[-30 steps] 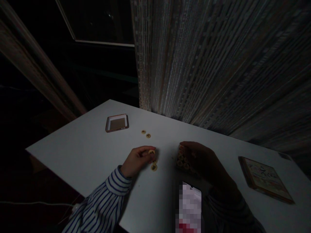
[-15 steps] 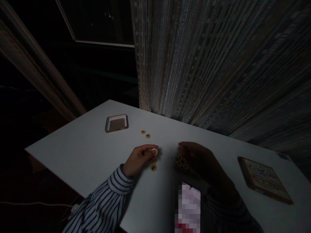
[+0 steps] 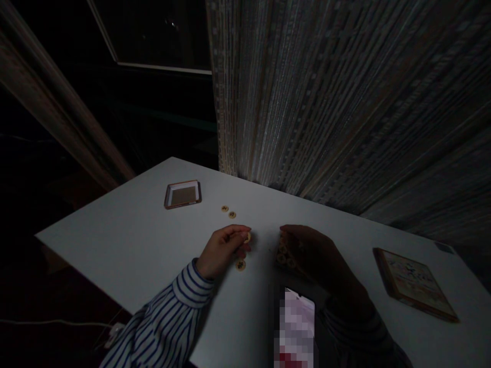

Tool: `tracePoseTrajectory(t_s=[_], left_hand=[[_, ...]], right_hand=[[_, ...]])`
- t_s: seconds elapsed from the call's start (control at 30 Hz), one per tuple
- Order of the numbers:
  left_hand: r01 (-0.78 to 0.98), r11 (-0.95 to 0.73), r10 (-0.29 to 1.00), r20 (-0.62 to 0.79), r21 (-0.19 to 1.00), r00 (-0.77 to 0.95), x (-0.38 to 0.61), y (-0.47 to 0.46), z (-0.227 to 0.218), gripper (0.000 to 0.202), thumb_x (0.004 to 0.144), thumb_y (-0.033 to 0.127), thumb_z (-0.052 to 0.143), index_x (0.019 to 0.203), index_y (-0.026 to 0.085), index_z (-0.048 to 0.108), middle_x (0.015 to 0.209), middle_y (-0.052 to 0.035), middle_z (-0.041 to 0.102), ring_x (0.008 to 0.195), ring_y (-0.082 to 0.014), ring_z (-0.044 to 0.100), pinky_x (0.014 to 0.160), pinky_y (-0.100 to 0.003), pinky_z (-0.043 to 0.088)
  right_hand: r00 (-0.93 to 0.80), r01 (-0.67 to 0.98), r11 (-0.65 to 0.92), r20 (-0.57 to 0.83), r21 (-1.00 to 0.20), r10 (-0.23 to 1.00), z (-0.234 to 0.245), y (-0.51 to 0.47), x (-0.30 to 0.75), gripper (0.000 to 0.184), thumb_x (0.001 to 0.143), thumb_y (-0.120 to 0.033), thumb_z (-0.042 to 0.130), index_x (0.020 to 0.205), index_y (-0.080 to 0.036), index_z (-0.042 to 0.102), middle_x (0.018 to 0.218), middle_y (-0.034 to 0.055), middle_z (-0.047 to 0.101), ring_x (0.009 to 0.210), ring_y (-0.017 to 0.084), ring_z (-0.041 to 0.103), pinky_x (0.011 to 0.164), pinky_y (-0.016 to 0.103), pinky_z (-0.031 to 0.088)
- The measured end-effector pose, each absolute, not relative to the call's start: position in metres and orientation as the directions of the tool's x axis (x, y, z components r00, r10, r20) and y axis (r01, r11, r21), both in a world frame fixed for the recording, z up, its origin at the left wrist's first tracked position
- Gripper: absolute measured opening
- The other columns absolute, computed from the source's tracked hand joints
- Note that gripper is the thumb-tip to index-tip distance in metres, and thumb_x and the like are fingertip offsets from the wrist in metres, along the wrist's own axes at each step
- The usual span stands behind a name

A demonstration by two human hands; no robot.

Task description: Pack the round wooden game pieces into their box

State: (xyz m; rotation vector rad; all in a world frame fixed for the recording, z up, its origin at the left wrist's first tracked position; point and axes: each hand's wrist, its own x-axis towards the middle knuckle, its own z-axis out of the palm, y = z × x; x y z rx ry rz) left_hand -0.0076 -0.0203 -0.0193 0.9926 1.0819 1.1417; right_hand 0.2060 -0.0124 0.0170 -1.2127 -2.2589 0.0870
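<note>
My left hand (image 3: 224,249) pinches a round Chinese chess piece (image 3: 247,237) between thumb and fingertips, just above the table. Right below its fingers, another chess piece (image 3: 240,265) lies face up with a dark character. Two more pieces (image 3: 232,215) lie side by side farther back. My right hand (image 3: 312,250), in deep shadow, curls over the far and right side of a small box of chess pieces (image 3: 282,259). Several pieces show inside the box at its left; the rest is covered by the hand, and its thumb is hidden.
On the white table (image 3: 123,230), a shallow open tray or lid (image 3: 183,195) lies back left. A flat decorated box (image 3: 416,281) lies at the right. Near the front edge is a lit phone (image 3: 297,327). A string curtain (image 3: 307,102) hangs behind the table.
The chess piece in my left hand has turned so its marked face shows more, and the hand has shifted slightly right. My right hand stays over the box.
</note>
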Motion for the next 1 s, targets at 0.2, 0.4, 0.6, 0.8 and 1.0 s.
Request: tracePoseTrajectory(t_s=[0.2,0.4,0.6,0.8,1.0], left_hand=[[-0.156,0.136,0.99,-0.127,0.978,0.068,-0.005,-0.021,-0.018,0.037,0.056,0.029,0.075,0.089,0.013,0.066,0.064,0.0021,0.061,0.052,-0.0073,0.052,0.051,-0.021,0.044],[-0.117,0.126,0.99,-0.116,0.985,0.083,-0.003,-0.023,-0.014,0.036,0.059,0.022,0.071,0.094,0.014,0.068,0.063,0.0026,0.061,0.053,-0.0068,0.051,0.051,-0.02,0.042],[-0.116,0.125,0.991,-0.119,0.985,0.062,-0.002,-0.023,-0.013,0.037,0.058,0.024,0.072,0.093,0.014,0.069,0.064,0.0017,0.062,0.053,-0.0074,0.052,0.051,-0.02,0.043],[-0.111,0.098,0.994,-0.091,0.989,0.068,-0.002,-0.022,-0.011,0.039,0.064,0.032,0.069,0.098,0.012,0.068,0.056,0.0035,0.055,0.049,-0.0076,0.048,0.047,-0.021,0.039],[-0.111,0.109,0.991,-0.1,0.988,0.088,0.001,-0.02,-0.007,0.036,0.068,0.034,0.067,0.097,0.014,0.069,0.06,0.0024,0.058,0.051,-0.0074,0.05,0.05,-0.022,0.04]], right_hand=[[-0.431,0.763,0.578,0.437,-0.29,0.789,0.016,-0.011,0.206,0.027,0.086,-0.022,0.041,0.098,-0.018,0.065,0.088,0.0078,0.072,0.075,0.019,0.067,0.067,0.034,0.054],[-0.453,0.748,0.597,0.435,-0.288,0.778,0.017,-0.012,0.206,0.027,0.086,-0.02,0.04,0.099,-0.016,0.064,0.089,0.009,0.072,0.076,0.02,0.067,0.067,0.035,0.054],[-0.448,0.763,0.58,0.414,-0.284,0.792,0.02,-0.014,0.205,0.027,0.086,-0.019,0.041,0.098,-0.015,0.065,0.086,0.0091,0.072,0.075,0.02,0.067,0.067,0.035,0.054],[-0.46,0.773,0.579,0.4,-0.258,0.793,0.018,-0.013,0.206,0.027,0.086,-0.019,0.042,0.1,-0.017,0.064,0.089,0.008,0.072,0.076,0.019,0.067,0.069,0.033,0.053],[-0.49,0.762,0.604,0.401,-0.234,0.774,0.017,-0.013,0.206,0.028,0.086,-0.019,0.041,0.1,-0.015,0.064,0.089,0.0094,0.071,0.076,0.019,0.066,0.068,0.033,0.053]])
